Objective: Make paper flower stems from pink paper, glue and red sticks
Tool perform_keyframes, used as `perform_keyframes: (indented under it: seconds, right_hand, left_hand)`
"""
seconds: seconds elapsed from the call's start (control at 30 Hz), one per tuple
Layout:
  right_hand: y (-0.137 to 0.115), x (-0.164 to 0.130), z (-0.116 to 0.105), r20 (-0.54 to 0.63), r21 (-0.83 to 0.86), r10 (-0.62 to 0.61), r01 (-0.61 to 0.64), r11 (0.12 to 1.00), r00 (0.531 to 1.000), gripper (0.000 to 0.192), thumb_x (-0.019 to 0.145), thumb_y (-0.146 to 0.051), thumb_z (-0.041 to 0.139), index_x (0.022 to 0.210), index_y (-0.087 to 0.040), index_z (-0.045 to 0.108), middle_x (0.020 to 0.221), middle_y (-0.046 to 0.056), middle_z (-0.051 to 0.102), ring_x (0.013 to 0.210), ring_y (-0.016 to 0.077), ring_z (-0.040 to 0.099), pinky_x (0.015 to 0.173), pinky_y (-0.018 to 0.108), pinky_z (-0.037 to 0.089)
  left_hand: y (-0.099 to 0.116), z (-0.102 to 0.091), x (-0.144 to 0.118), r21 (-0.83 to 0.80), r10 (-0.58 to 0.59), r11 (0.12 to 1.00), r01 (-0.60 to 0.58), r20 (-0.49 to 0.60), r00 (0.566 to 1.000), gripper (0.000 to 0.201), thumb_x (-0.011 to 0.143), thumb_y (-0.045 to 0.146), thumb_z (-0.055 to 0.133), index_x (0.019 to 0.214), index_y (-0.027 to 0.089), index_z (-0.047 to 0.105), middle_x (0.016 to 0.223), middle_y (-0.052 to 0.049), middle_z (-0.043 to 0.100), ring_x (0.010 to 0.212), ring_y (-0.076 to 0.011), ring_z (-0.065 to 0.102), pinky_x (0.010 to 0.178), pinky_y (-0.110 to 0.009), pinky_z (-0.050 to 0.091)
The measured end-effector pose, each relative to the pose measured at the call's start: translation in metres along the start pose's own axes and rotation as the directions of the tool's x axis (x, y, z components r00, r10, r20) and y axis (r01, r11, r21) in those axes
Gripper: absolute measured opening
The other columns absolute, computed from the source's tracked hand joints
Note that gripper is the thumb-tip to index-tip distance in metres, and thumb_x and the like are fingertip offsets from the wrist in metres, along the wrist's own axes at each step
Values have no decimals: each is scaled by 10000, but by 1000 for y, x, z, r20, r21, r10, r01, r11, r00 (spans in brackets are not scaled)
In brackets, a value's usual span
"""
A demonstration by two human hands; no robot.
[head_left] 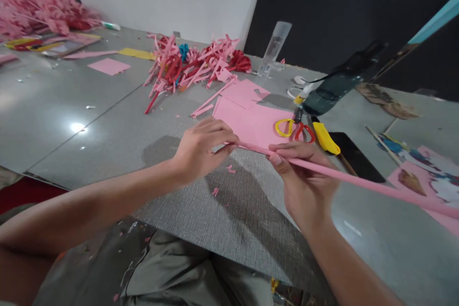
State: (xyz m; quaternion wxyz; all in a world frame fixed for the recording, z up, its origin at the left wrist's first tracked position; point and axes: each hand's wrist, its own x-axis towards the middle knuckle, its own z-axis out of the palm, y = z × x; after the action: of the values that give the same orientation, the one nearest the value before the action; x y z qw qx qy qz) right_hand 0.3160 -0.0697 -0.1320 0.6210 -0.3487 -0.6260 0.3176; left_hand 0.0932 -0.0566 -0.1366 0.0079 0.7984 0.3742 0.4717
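Note:
A long, thin pink paper strip [337, 173] runs between my hands and on past the right edge of the view. My left hand [206, 146] pinches its left end. Further along, my right hand [304, 177] has the strip between thumb and fingers. Just beyond the strip, pink paper sheets [247, 122] lie on the grey table [172, 205]. Scissors [294, 126] with one yellow and one red handle loop rest at the sheets' right edge, close to my right fingers. Small pink scraps [215, 192] lie on the table below the strip.
A pile of pink and red paper loops [193, 62] sits at the back, with a bigger pink heap [46, 9] far left. A clear tube [274, 48] and dark bottle [337, 86] stand behind. At right are a yellow-handled tool [325, 137], a black phone-like slab [358, 155] and paper cutouts [430, 172].

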Motion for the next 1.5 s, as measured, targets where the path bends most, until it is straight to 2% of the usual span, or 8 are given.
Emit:
perform_keyframes:
  seconds: [0.13, 0.4, 0.6, 0.87, 1.13, 1.3, 1.4, 1.5]
  right_hand:
    - [-7, -3, 2, 34, -117, -101, 104, 988, 994, 108, 841, -208, 829, 881, -296, 782, 901, 28, 773, 892, 210, 750, 771, 368, 637]
    - [-7, -5, 1, 99, -135, -165, 178, 975, 981, 176, 844, -142, 811, 908, -302, 779, 915, 20, 777, 876, 207, 734, 793, 387, 610]
    - [-10, -6, 1, 80, -152, -164, 175, 973, 983, 175, 846, -146, 807, 903, -307, 771, 911, 21, 777, 871, 212, 732, 768, 392, 617]
    - [-12, -7, 6, 39, -177, -191, 194, 965, 981, 156, 839, -142, 818, 903, -279, 779, 890, 14, 785, 854, 198, 749, 770, 362, 620]
    - [-10, -9, 11, -98, 4, 11, -10, 1000, 995, 143, 810, -165, 853, 862, -273, 774, 863, -6, 780, 818, 163, 747, 707, 300, 615]
    - [-8, -9, 11, -183, 127, 176, -155, 980, 967, 146, 773, -227, 895, 822, -266, 764, 813, -7, 758, 711, 143, 703, 650, 290, 599]
    - [-7, -4, 8, -212, 206, 231, -188, 960, 949, 154, 773, -279, 898, 776, -248, 748, 718, -23, 705, 645, 124, 663, 607, 265, 584]
    - [-5, 2, 4, -214, 275, 288, -225, 935, 934, 174, 756, -281, 904, 755, -236, 736, 715, -28, 690, 649, 112, 659, 616, 249, 592]
  left_hand:
    - [-1, -1, 0, 14, -16, 1000, 16, 14, 1000, 96, 933, 127, 665, 891, 208, 696, 898, -12, 736, 872, -152, 656, 815, -314, 518]
    - [2, -3, 1, 66, -33, 998, 23, 158, 987, 60, 960, 138, 611, 971, 190, 639, 974, -38, 692, 941, -178, 616, 853, -323, 500]
    - [2, -5, 0, 85, 14, 996, -23, 102, 995, 63, 976, 149, 606, 937, 197, 620, 945, -31, 685, 915, -171, 618, 840, -318, 496]
    - [1, 0, 1, 243, 60, 966, -94, 142, 988, 118, 1039, 170, 509, 931, 199, 546, 918, -38, 645, 861, -185, 568, 783, -322, 459]
    - [1, 3, -1, 377, 145, 907, -189, 143, 979, 154, 1043, 132, 452, 920, 203, 512, 914, -48, 647, 844, -211, 554, 756, -358, 408]
    - [2, 1, -1, 401, 203, 887, -231, 111, 973, 138, 1024, 115, 481, 931, 215, 500, 917, -41, 655, 832, -209, 550, 757, -361, 395]
    - [4, -1, 1, 406, 246, 878, -253, 68, 967, 156, 1003, 90, 504, 921, 221, 493, 900, -35, 660, 805, -201, 538, 750, -362, 394]
    - [3, -2, 3, 356, 224, 905, -233, 67, 972, 168, 993, 75, 518, 912, 220, 492, 885, -30, 652, 803, -193, 538, 741, -349, 410]
